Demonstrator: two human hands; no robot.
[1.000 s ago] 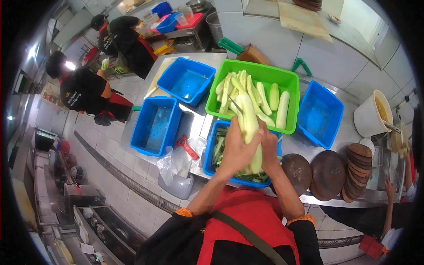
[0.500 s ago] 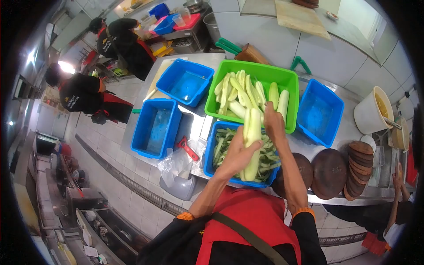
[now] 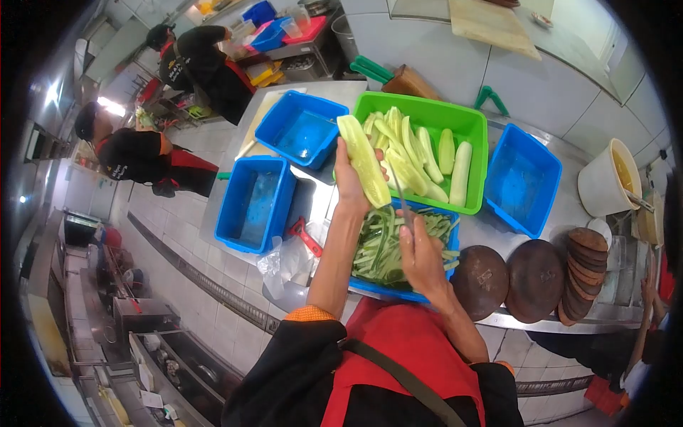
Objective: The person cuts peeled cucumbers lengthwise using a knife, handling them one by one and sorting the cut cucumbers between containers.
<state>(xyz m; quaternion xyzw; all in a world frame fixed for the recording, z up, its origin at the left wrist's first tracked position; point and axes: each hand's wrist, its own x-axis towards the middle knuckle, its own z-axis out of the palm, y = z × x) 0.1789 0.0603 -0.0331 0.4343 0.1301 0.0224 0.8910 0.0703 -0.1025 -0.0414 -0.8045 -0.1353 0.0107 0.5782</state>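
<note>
My left hand [image 3: 350, 178] is closed around a halved pale cucumber [image 3: 363, 162], its seeded cut face turned up, over the left edge of the green tub [image 3: 478, 171]. In my right hand [image 3: 421, 249] is a knife [image 3: 400, 188], its narrow blade pointing up and away from me. More peeled cucumbers, whole and split lengthwise, lie inside the green tub. Below my hands, green peelings [image 3: 377, 245] fill a blue tub [image 3: 455, 245], partly covered by my right hand.
Blue tubs stand at left [image 3: 255, 203], back left [image 3: 302, 128] and right [image 3: 521, 179]. A red peeler [image 3: 306, 237] lies near plastic wrap. Dark round boards [image 3: 480, 282] and a white bucket [image 3: 605, 178] are at right. Two people work at back left; another's arm shows at far right.
My left hand has moved up and left with the cucumber, which now shows its cut face. My right hand has come down and toward me with the knife.
</note>
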